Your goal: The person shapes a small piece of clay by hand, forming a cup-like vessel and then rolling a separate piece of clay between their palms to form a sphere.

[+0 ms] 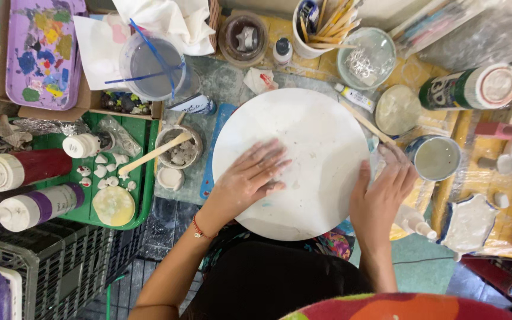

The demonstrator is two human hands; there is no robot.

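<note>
Disc (303, 142): round, white, flat, centre of the frame, lying on the counter (232, 83) in front of you. Surface pale and mostly even, with faint grey smudges near the middle; no colour on it yet, so by the look of it the smoothing stage is in hand and any painting is not begun.

Left hand (250, 181): laid flat on the disc's lower left part, fingers spread and straight, palm down, gripping nothing.

Right hand (383, 192): at the disc's right rim, fingers open and loosely extended, thumb touching the edge; it seems to steady the disc and holds nothing closed.

Bowl (179, 148): left of the disc, with grey-white lumps and a wooden stick (155, 153) resting in it.

Water tub (152, 65): upper left, with blue-handled tools across it.

Palette (42, 50): purple, top left corner, daubed in several colours, apparently ready but unused on the disc.

Cup (437, 157): right of the disc, just beside your right hand, with pale liquid inside.

Brush pot (321, 26): top centre, full of brushes and sticks.

Green tray (143, 178): left, carrying small white cast pieces.
</note>
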